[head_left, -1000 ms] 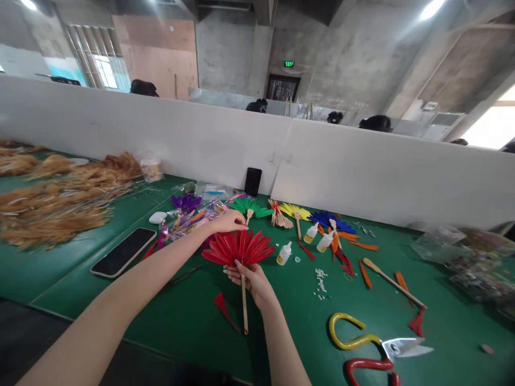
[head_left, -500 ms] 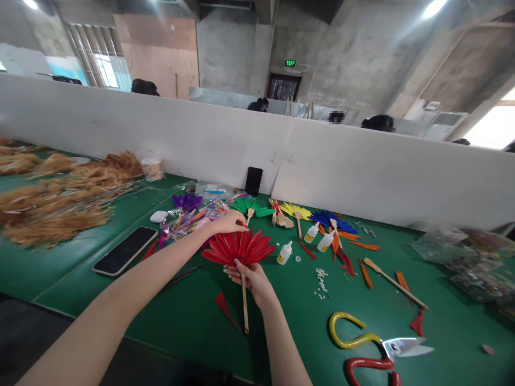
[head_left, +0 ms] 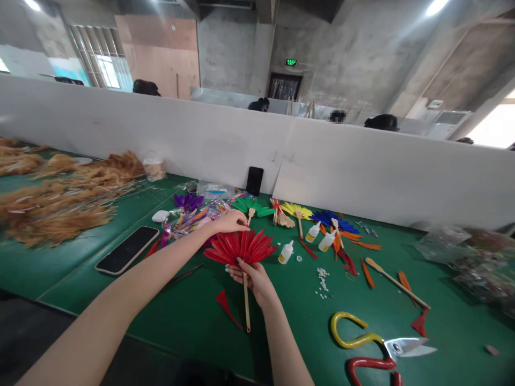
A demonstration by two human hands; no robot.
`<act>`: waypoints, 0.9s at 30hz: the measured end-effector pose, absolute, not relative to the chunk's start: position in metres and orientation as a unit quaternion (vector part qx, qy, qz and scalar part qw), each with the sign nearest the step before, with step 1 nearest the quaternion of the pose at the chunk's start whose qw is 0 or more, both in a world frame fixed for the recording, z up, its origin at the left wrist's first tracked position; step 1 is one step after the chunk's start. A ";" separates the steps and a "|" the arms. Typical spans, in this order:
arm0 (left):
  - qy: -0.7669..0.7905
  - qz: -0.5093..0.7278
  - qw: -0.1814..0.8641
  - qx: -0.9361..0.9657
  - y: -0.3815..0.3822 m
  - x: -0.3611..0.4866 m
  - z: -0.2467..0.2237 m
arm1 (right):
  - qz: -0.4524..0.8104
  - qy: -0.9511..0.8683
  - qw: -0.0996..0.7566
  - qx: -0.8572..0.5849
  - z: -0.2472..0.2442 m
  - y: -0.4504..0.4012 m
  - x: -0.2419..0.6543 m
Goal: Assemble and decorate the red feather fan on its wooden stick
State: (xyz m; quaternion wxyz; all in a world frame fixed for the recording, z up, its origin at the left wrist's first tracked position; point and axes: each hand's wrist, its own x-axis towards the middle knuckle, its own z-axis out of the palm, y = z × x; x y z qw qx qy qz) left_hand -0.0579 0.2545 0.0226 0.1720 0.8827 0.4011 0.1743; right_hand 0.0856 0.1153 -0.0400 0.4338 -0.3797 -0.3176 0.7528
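Note:
A red feather fan [head_left: 241,247] with a pale wooden handle is held above the green table. My right hand [head_left: 251,276] grips it where the feathers meet the handle, thumb in front and fingers behind. Above the fan's top edge, my left hand [head_left: 235,221] has its fingers pinched together at a red feather tip. Behind it lie a green fan [head_left: 249,206], a yellow fan [head_left: 296,210] and a blue fan [head_left: 330,219]. A loose red feather piece [head_left: 227,308] rests left of the handle.
Open scissors [head_left: 378,343] lie at the front right. Glue bottles, one upright [head_left: 286,253], stand right of the fan near white beads [head_left: 322,281]. A phone [head_left: 127,250] lies left; tan fibre bundles [head_left: 60,198] cover the far left. A white partition [head_left: 225,139] runs behind.
The whole view has shifted very slightly. Both hands keep nearly the same pose on the red fan.

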 end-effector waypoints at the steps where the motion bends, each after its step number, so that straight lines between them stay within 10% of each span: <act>1: 0.402 0.174 0.172 0.883 0.254 -0.058 0.023 | 0.752 -0.316 0.433 -0.382 -0.041 0.116 0.086; 27: 0.392 0.183 0.163 0.887 0.253 -0.055 0.031 | 0.744 -0.316 0.433 -0.399 -0.043 0.118 0.085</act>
